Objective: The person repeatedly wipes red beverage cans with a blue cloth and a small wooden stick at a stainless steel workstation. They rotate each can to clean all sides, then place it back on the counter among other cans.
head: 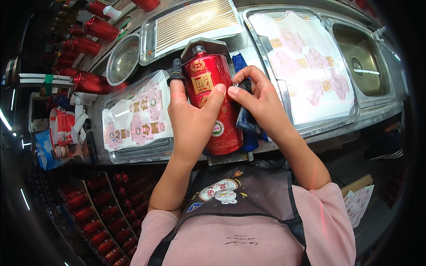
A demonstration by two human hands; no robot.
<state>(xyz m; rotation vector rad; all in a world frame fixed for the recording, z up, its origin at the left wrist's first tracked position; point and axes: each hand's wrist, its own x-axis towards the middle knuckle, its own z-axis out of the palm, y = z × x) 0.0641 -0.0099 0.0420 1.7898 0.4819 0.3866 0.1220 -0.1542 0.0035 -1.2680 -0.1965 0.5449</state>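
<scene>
A glossy red bottle (pixel 218 103) with gold lettering and a dark, threaded, uncapped neck lies on its side in a metal cradle (pixel 213 44), neck away from me. My left hand (pixel 189 123) steadies it, thumb on the front face and index finger along the left side. A black finger cot (pixel 176 71) covers that index fingertip. At the bottle's right edge, my right hand (pixel 258 94) has its thumb and index finger close together; whether something thin is between them is unclear. Dark coverings or a dark worn item (pixel 248 118) show beneath that hand. Blue cloth (pixel 239 61) lies alongside the bottle.
A metal tray (pixel 159 146) with printed decal sheets stands left, a striped gold sheet (pixel 199 23) behind, and a larger decal tray (pixel 351 116) right. Beyond that is a sink (pixel 362 60). A bowl (pixel 123 61) and red bottles (pixel 91 81) stand left; more bottles (pixel 83 212) fill racks below.
</scene>
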